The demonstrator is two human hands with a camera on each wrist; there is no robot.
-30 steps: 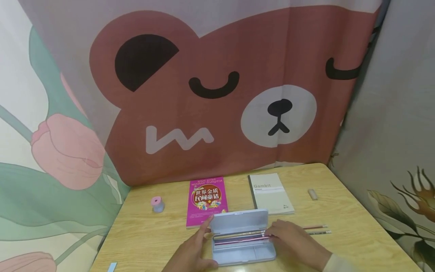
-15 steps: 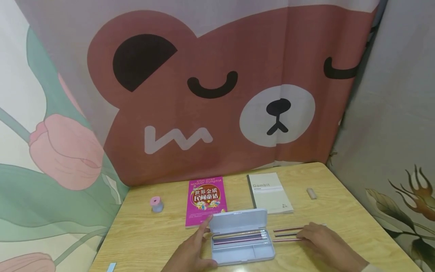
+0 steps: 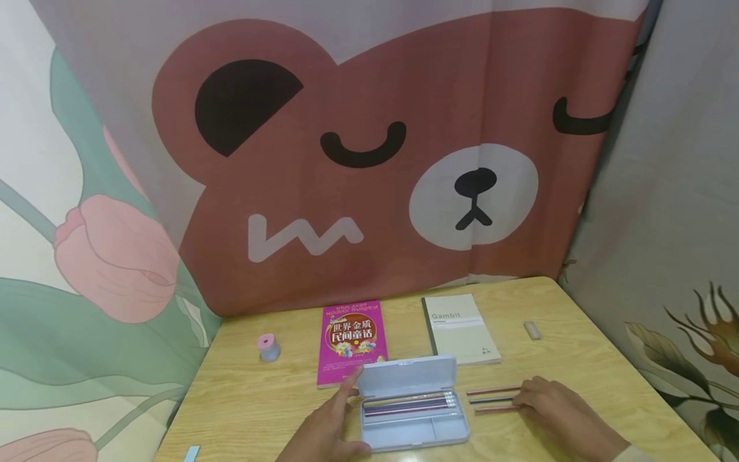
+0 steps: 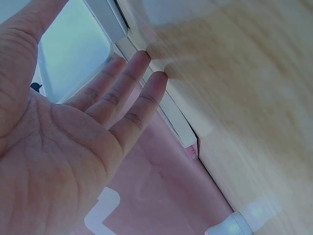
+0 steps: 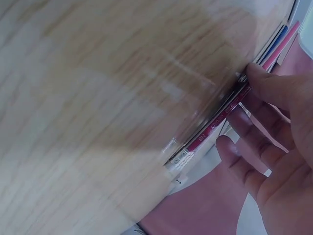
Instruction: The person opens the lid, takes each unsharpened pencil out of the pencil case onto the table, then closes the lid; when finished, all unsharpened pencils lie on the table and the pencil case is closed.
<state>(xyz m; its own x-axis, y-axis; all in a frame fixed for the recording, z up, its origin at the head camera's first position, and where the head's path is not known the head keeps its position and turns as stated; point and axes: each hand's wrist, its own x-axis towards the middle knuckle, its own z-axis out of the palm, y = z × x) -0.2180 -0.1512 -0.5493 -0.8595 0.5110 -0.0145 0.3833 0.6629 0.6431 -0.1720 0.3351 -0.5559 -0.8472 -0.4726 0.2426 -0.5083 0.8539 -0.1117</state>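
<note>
A pale blue pencil case [image 3: 416, 436] lies with its lid raised, several pencils [image 3: 407, 405] side by side in its back compartment. My left hand [image 3: 326, 423] rests at its left end, index finger against the lid and thumb at the front corner. The left wrist view shows that hand [image 4: 73, 132] with fingers extended beside the lid [image 4: 73, 49]. To the right of the case, my right hand [image 3: 562, 410] covers the right ends of three pencils on the table. In the right wrist view its thumb and finger pinch a red pencil [image 5: 212, 128] beside a darker one.
Behind the case lie a pink book [image 3: 352, 343] and a grey notebook [image 3: 462, 330]. An eraser [image 3: 532, 330] sits farther right, a pink-and-blue cylindrical item [image 3: 268, 347] at left. A small light-blue piece [image 3: 192, 453] is at the table's front left.
My right hand has left the case's pencils and moved right to the pencils on the table. The left hand stays at the case.
</note>
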